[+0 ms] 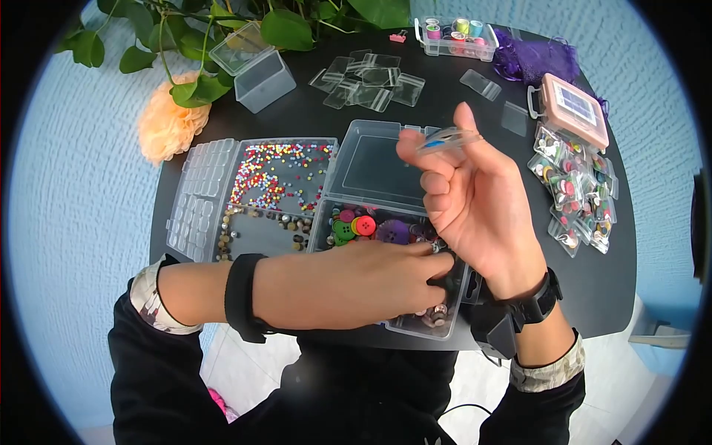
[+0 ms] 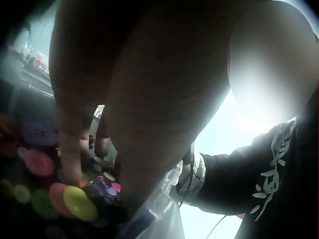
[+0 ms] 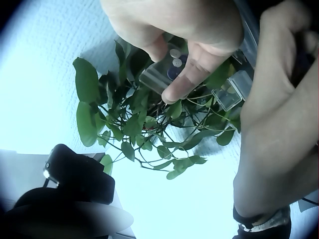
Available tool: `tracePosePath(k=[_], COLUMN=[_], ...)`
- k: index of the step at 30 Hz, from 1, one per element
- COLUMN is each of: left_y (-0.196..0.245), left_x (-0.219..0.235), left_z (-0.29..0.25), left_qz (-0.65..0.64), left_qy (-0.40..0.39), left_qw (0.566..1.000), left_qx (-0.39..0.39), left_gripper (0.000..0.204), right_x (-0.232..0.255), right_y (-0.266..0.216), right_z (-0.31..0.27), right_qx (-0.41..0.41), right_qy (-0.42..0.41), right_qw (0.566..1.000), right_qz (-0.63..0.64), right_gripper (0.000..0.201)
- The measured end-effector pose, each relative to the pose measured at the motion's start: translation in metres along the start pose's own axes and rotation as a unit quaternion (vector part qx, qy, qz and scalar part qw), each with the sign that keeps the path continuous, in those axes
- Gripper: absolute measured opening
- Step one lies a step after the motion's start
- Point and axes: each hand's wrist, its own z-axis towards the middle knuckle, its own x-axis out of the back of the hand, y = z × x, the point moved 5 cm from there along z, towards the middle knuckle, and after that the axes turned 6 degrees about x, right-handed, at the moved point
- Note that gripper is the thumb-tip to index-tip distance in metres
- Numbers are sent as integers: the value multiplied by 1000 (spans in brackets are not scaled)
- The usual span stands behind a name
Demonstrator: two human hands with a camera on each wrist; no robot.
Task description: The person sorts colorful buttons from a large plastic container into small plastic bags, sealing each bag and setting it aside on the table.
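- the left hand [image 1: 371,285] is reaching, fingers curled, into the clear plastic box of coloured buttons [image 1: 371,230] at the black table's [image 1: 311,111] near edge, seemingly pinching one; what it grips is hidden.
- the right hand [image 1: 475,200] is holding a small clear plastic bag [image 1: 449,139] raised above the box, pinched between thumb and fingers.
- judging by this, picking is under way; next, the button needs slipping into the bag's mouth.
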Motion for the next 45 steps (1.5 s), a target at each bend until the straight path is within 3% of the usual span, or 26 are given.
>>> tracePosePath(k=[8, 11, 21, 23, 24, 26, 30, 36, 41, 45], left_y=[4, -6, -19, -7, -4, 4, 6, 10, 6, 3], left_x=[-2, -8, 4, 8, 9, 5, 3, 2, -7, -6], left_z=[-5, -12, -26, -24, -23, -18, -4, 0, -8, -20], left_qz=[75, 77, 28, 77, 76, 56, 41, 100, 174, 167], left_qy=[-23, 21, 36, 68, 67, -1, -32, -31, -75, -39], left_qw=[996, 996, 995, 995, 995, 998, 996, 990, 979, 983], left_qx=[43, 30, 87, 2, 1, -36, -71, -93, -76, -70], left_gripper=[19, 20, 29, 43, 43, 52, 59, 42, 25, 23], right_x=[2, 0, -2, -1, 0, -1, 0, 1, -1, 1], right_y=[2, 2, 2, 2, 1, 1, 2, 1, 2, 2], right_z=[2, 1, 0, 0, 0, 1, 2, 2, 2, 3], right_qx=[1, 4, 2, 0, 1, 5, 2, 5, 4, 2], right_qy=[-14, -15, -14, -8, -6, -20, -16, -8, -17, -18], right_qw=[1000, 1000, 1000, 1000, 1000, 1000, 1000, 1000, 1000, 1000], right_qz=[-11, 1, -9, -3, -3, 1, 2, 12, 8, -20], right_gripper=[37, 37, 35, 35, 35, 37, 38, 39, 38, 46])
